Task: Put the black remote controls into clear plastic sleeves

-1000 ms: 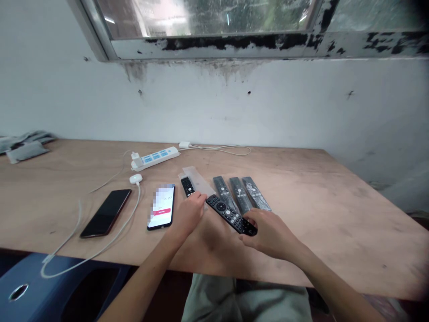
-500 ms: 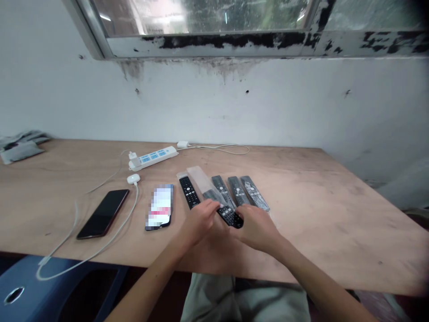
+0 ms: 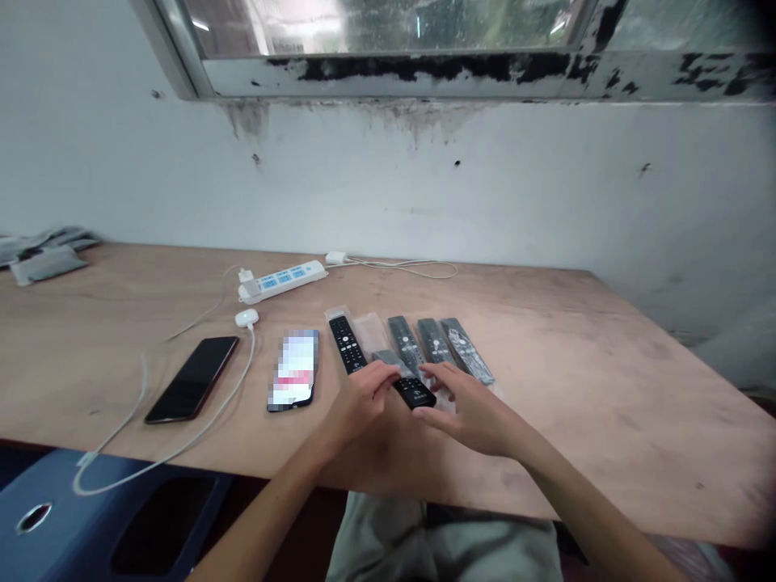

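Note:
A black remote (image 3: pixel 415 393) lies partly inside a clear plastic sleeve (image 3: pixel 371 330), its near end bare. My left hand (image 3: pixel 362 398) pinches the sleeve at the remote's left side. My right hand (image 3: pixel 466 406) is spread at the remote's near right end, thumb and fingers apart. To the left is another sleeved remote (image 3: pixel 347 343). Three more wrapped remotes lie to the right: one (image 3: pixel 405 339) beside the sleeve, a middle one (image 3: pixel 435 339) and an outer one (image 3: pixel 466 349).
On the wooden table (image 3: pixel 575 388) are a lit phone (image 3: pixel 294 370), a dark phone (image 3: pixel 192 380), a white power strip (image 3: pixel 284 280), a white charger (image 3: pixel 246 318) with its cable, and grey packets (image 3: pixel 48 264) at far left. A blue stool (image 3: pixel 73 517) stands below.
The remote sits deeper in the sleeve, with less of it bare. My right hand has opened from its grip on the remote. The view has shifted slightly.

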Demonstrator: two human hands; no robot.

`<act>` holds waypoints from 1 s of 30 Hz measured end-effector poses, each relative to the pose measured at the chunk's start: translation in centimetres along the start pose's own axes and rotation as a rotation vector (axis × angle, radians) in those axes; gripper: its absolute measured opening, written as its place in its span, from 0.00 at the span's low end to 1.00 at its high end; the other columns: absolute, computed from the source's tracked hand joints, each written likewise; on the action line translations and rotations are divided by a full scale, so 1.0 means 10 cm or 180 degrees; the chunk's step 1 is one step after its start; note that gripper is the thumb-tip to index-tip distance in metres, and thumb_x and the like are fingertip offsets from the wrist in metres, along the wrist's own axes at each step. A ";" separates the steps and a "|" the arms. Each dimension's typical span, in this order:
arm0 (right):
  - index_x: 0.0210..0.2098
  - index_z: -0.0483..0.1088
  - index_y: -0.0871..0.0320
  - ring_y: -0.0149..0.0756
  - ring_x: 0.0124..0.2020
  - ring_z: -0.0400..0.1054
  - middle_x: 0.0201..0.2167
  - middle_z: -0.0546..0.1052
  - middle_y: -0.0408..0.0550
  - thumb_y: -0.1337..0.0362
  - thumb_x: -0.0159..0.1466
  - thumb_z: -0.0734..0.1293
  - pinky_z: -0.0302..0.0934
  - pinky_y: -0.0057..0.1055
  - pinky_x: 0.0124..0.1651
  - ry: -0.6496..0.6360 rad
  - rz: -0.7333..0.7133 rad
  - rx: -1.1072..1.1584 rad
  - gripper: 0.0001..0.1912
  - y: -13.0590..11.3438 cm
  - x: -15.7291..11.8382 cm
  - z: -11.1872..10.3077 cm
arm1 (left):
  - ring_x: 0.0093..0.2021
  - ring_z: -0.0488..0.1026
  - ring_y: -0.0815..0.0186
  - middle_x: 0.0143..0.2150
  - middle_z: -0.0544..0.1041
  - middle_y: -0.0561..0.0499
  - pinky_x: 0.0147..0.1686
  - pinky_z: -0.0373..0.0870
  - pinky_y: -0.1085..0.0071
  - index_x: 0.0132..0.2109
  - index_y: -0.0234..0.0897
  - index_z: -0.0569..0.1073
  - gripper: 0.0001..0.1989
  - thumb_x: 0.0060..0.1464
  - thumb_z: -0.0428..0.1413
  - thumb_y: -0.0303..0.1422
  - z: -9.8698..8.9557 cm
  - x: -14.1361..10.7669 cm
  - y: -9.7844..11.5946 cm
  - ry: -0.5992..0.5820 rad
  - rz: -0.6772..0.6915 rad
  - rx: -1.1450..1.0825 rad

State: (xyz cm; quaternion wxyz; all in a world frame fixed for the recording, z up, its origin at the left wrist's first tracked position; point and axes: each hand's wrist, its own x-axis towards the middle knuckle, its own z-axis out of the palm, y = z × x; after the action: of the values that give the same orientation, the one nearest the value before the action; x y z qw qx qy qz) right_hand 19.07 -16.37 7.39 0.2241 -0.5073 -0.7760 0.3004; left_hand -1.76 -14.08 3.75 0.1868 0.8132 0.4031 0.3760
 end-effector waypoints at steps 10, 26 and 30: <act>0.58 0.59 0.58 0.46 0.63 0.52 0.62 0.59 0.58 0.57 0.53 0.70 0.52 0.43 0.61 0.0372 -0.0073 -0.0346 0.36 0.04 0.09 0.16 | 0.38 0.72 0.69 0.38 0.75 0.51 0.39 0.68 0.73 0.40 0.36 0.72 0.10 0.57 0.48 0.21 -0.02 -0.06 0.04 -0.0174 0.0009 -0.0082; 0.61 0.53 0.67 0.50 0.62 0.50 0.64 0.54 0.66 0.71 0.54 0.64 0.44 0.43 0.60 0.0807 -0.0042 -0.2124 0.35 -0.05 0.45 0.51 | 0.37 0.70 0.69 0.36 0.74 0.51 0.38 0.66 0.73 0.39 0.37 0.72 0.10 0.60 0.46 0.25 0.07 -0.22 0.12 -0.0216 -0.0383 -0.0220; 0.59 0.56 0.67 0.50 0.60 0.54 0.61 0.59 0.64 0.70 0.55 0.64 0.48 0.42 0.57 0.0523 0.0054 -0.2200 0.33 -0.03 0.49 0.49 | 0.38 0.71 0.67 0.38 0.74 0.50 0.39 0.67 0.71 0.42 0.38 0.71 0.10 0.62 0.46 0.30 0.05 -0.25 0.10 -0.0159 -0.0626 -0.0099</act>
State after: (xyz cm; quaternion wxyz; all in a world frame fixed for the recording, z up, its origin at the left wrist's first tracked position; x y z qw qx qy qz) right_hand 13.76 -13.17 4.31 0.0984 -0.5819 -0.8070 -0.0198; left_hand -1.88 -16.68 2.88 0.2455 0.7757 0.4703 0.3417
